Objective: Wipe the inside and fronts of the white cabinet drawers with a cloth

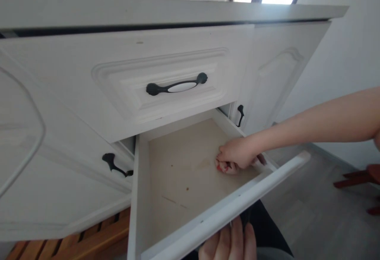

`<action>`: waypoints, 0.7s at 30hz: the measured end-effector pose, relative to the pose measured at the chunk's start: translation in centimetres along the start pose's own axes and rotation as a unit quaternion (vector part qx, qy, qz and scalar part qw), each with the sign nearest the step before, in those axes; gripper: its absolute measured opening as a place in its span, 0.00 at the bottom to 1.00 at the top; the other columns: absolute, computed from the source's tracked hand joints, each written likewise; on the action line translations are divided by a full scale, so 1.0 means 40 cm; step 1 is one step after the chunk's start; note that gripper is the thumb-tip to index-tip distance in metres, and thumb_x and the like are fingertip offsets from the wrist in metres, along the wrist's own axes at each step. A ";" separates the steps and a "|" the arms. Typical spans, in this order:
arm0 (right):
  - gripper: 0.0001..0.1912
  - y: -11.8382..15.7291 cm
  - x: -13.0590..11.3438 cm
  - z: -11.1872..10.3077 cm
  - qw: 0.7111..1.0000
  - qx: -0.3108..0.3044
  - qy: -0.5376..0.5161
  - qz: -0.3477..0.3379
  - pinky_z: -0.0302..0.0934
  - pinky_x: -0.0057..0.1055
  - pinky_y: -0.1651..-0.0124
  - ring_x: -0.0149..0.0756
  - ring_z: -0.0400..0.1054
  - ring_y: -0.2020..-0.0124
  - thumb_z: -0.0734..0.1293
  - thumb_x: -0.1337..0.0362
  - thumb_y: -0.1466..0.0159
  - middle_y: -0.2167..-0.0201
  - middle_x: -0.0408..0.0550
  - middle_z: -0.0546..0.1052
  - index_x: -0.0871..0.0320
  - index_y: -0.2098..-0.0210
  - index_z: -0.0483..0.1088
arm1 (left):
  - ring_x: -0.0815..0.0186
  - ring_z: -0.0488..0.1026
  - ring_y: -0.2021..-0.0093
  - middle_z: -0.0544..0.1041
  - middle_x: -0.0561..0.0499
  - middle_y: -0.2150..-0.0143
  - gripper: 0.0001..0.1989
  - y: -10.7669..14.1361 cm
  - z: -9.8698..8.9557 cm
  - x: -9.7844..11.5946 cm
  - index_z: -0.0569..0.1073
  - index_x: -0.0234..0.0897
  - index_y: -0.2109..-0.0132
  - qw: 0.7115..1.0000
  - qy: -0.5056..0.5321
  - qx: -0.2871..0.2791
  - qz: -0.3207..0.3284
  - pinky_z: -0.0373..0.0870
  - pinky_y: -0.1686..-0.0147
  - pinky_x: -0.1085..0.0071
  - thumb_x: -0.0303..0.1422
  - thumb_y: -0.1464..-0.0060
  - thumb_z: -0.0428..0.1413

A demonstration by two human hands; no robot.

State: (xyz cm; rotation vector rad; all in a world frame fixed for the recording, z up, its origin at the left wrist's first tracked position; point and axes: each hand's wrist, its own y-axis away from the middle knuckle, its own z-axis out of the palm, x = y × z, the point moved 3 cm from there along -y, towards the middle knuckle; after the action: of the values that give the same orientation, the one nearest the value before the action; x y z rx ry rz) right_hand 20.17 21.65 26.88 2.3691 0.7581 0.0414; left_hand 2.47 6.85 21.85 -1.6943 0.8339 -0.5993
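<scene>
A white drawer [135, 196] is pulled out of the cabinet. My right hand [239, 151] reaches down into it from the right, closed around a crumpled pale cloth [228, 168] with red marks. The cloth rests against the drawer's bottom near the right side, partly covered by my fingers. Below the outer face of the drawer front [237, 200], my left hand [228, 242] is curled on the drawer handle, of which only a dark end shows. Small brown specks and thin stick-like bits lie on the drawer's beige bottom.
Above is a shut drawer with a black-and-white handle [182, 86]. Cabinet doors with black handles [114, 165] flank it, under a countertop [178, 12]. A slatted wooden piece [97, 236] stands low left; a reddish wooden stool [360, 178] is at the right.
</scene>
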 end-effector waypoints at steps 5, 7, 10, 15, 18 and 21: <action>0.28 0.033 -0.038 -0.004 0.968 -0.088 -0.237 -0.013 0.56 0.25 0.69 0.33 0.67 0.68 0.73 0.76 0.55 0.65 0.40 0.75 0.56 0.54 0.74 | 0.70 0.75 0.71 0.83 0.56 0.71 0.13 0.010 -0.003 0.007 0.77 0.42 0.69 1.000 0.000 0.025 -0.016 0.64 0.58 0.68 0.23 0.39 0.53; 0.29 0.006 -0.025 -0.056 0.969 0.009 -0.249 0.002 0.58 0.25 0.67 0.34 0.68 0.64 0.76 0.69 0.52 0.62 0.42 0.75 0.57 0.51 0.71 | 0.71 0.76 0.68 0.83 0.55 0.69 0.13 0.018 -0.007 0.010 0.78 0.42 0.68 1.000 0.000 0.015 -0.022 0.65 0.54 0.68 0.24 0.38 0.53; 0.20 -0.066 0.003 -0.130 0.965 0.204 -0.163 -0.001 0.59 0.27 0.60 0.38 0.69 0.58 0.71 0.69 0.44 0.56 0.49 0.75 0.59 0.52 0.70 | 0.69 0.78 0.62 0.84 0.54 0.64 0.10 0.033 -0.016 0.011 0.79 0.41 0.64 1.000 0.006 -0.017 -0.013 0.66 0.49 0.67 0.26 0.38 0.55; 0.26 -0.243 0.005 -0.162 0.947 0.295 -0.083 0.100 0.60 0.34 0.52 0.47 0.68 0.46 0.63 0.68 0.37 0.41 0.57 0.69 0.55 0.39 0.67 | 0.68 0.78 0.58 0.84 0.53 0.59 0.07 0.048 -0.025 0.004 0.80 0.42 0.61 0.999 0.011 -0.050 0.014 0.66 0.51 0.67 0.29 0.40 0.57; 0.28 -0.335 -0.097 -0.171 0.953 0.291 -0.086 0.002 0.60 0.36 0.48 0.48 0.65 0.42 0.64 0.67 0.36 0.39 0.55 0.69 0.52 0.36 0.66 | 0.69 0.77 0.59 0.84 0.54 0.60 0.03 0.051 -0.027 -0.002 0.80 0.43 0.61 0.999 0.009 -0.038 0.030 0.67 0.51 0.67 0.32 0.43 0.61; 0.20 -0.371 -0.211 -0.172 0.957 0.278 -0.065 -0.057 0.61 0.37 0.49 0.50 0.66 0.44 0.65 0.67 0.37 0.41 0.56 0.71 0.56 0.45 0.74 | 0.68 0.77 0.59 0.83 0.53 0.59 0.06 0.061 -0.026 -0.008 0.80 0.42 0.59 0.998 0.015 -0.038 0.054 0.68 0.50 0.66 0.35 0.45 0.63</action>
State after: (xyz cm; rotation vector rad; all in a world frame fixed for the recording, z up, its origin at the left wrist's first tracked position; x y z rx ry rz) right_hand 4.11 30.39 24.91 2.8087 0.9314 -0.4262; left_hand 0.96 6.09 19.81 -1.7008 0.9746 -0.5255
